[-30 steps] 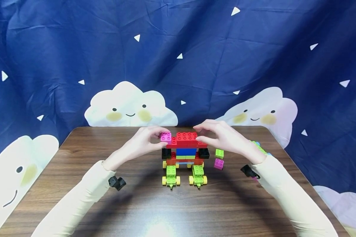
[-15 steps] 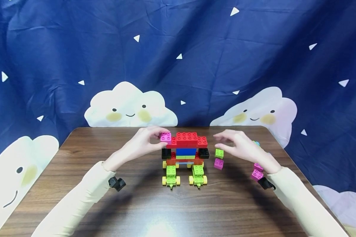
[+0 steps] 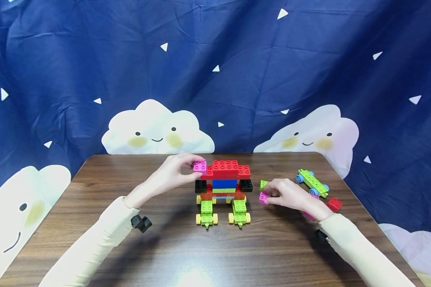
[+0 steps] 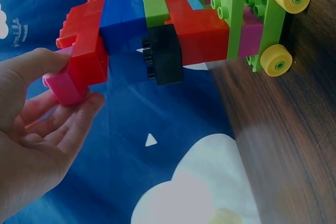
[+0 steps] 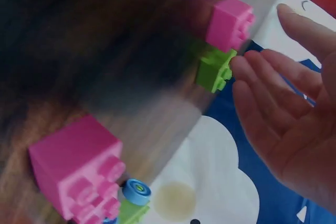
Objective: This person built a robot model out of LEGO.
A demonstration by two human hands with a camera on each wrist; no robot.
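Observation:
My left hand [image 3: 170, 171] pinches a pink toy building brick [image 3: 200, 166] at the left end of the red top row on a brick figure [image 3: 225, 184]. In the left wrist view, the thumb and fingers lie on opposite sides of that pink brick [image 4: 68, 86], beside a red brick [image 4: 89, 59]. The figure has black side bricks and yellow-wheeled green bases. My right hand [image 3: 287, 194] is low beside a loose pink brick [image 3: 263, 197] and a lime green brick [image 3: 263, 184]. In the right wrist view its fingers are spread and hold nothing.
On the right of the wooden table [image 3: 158, 255] lie a lime car base [image 3: 313, 183] with blue wheels and a red brick [image 3: 335, 204]. More pink brick [image 5: 79, 166] shows near the right wrist. A blue cloud-patterned cloth [image 3: 215, 79] hangs behind.
My right hand has left the right end of the figure's red top, moving right and down to the loose bricks. My left hand has stayed on its pink brick.

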